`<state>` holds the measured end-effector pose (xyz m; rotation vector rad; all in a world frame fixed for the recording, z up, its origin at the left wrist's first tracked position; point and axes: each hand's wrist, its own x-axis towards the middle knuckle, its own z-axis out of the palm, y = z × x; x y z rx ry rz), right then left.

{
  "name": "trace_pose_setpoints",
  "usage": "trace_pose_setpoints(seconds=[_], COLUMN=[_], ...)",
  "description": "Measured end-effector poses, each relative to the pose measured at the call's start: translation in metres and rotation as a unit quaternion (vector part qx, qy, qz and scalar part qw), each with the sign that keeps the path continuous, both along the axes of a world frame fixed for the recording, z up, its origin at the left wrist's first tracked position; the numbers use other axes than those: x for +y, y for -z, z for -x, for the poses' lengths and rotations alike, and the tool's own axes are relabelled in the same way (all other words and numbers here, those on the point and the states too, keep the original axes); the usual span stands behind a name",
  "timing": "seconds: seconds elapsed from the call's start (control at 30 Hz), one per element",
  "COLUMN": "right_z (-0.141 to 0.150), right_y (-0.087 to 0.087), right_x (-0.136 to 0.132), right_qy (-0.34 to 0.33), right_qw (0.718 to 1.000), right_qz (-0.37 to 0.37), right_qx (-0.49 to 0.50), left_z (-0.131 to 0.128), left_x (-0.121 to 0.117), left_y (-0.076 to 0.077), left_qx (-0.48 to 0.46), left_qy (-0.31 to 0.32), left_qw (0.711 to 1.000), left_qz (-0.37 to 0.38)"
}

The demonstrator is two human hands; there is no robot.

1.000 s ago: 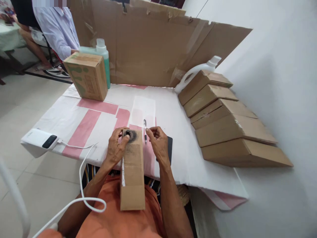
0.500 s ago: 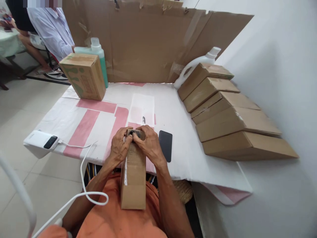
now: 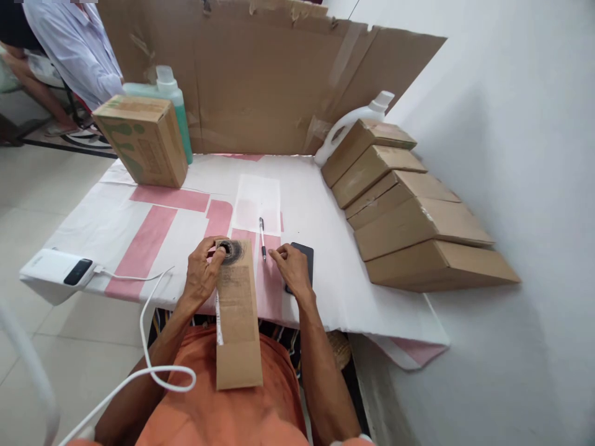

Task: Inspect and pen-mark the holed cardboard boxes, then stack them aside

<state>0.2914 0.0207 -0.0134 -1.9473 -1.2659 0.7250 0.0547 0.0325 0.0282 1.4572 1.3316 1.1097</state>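
My left hand (image 3: 203,269) grips the far end of a long, narrow cardboard box (image 3: 238,322), its thumb at the edge of a dark round hole. Black scribbled marks surround the hole. The box's near end rests against my orange shirt. Off to the right, my right hand (image 3: 294,269) hovers over the table with fingers loosely bent and apart, holding nothing I can see. Just left of its fingertips lies a pen (image 3: 262,238), not touched. A dark phone (image 3: 304,257) is partly covered by that hand. Beyond the pen lies a white paper sheet (image 3: 257,201).
Several cardboard boxes (image 3: 395,232) lean in a row at the right, by a white jug (image 3: 341,133). At the left stand a printed box (image 3: 144,145) and a green bottle (image 3: 181,118). A power bank (image 3: 56,267) with a white cable (image 3: 153,370) lies left. Behind rises a cardboard panel (image 3: 260,87).
My right hand has let go of the box and moved right, close to the pen and phone. My left hand keeps hold of the box, which has turned slightly and shows its marked face.
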Motion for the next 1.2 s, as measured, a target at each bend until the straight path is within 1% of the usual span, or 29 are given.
trace_pose_setpoints(seconds=[0.1, 0.17, 0.27, 0.33, 0.4, 0.5, 0.57, 0.63, 0.73, 0.9, 1.1, 1.2], right_z=[0.009, 0.014, 0.013, 0.008, 0.006, 0.018, 0.034, 0.051, 0.066, 0.065, 0.066, 0.066], right_y=[0.012, 0.016, 0.013, 0.001, -0.017, -0.045, -0.057, -0.064, -0.066, -0.071, -0.073, -0.076], right_x=[0.016, 0.026, 0.031, 0.027, 0.019, 0.003, -0.008, -0.018, -0.027, -0.028, -0.024, -0.022], right_qy=[-0.001, -0.005, -0.018, -0.019, -0.014, -0.032, -0.063, -0.089, -0.112, -0.131, -0.138, -0.153], right_qw=[1.000, 0.999, 0.994, 0.987, 0.973, 0.931, 0.910, 0.910, 0.920, 0.926, 0.936, 0.939], right_qz=[0.021, 0.029, 0.021, 0.000, -0.038, -0.116, -0.149, -0.162, -0.173, -0.162, -0.141, -0.134], right_qx=[0.014, 0.038, 0.107, 0.160, 0.225, 0.343, 0.383, 0.370, 0.333, 0.315, 0.293, 0.279], left_z=[-0.003, -0.003, -0.002, -0.002, -0.003, -0.004, -0.005, -0.006, -0.006, -0.008, -0.009, -0.010], left_x=[0.000, 0.000, -0.001, -0.002, -0.003, -0.003, -0.003, -0.004, -0.006, -0.007, -0.009, -0.009], left_y=[0.002, 0.004, 0.008, 0.011, 0.013, 0.016, 0.017, 0.017, 0.016, 0.013, 0.012, 0.014], left_qx=[-0.006, -0.004, 0.005, 0.011, 0.018, 0.027, 0.030, 0.034, 0.045, 0.067, 0.073, 0.077], left_qy=[0.002, 0.011, 0.060, 0.105, 0.137, 0.148, 0.147, 0.144, 0.141, 0.140, 0.138, 0.130], left_qw=[1.000, 1.000, 0.998, 0.994, 0.989, 0.987, 0.987, 0.987, 0.986, 0.983, 0.982, 0.983], left_qz=[0.006, 0.000, -0.026, -0.039, -0.044, -0.050, -0.056, -0.063, -0.081, -0.102, -0.102, -0.102])
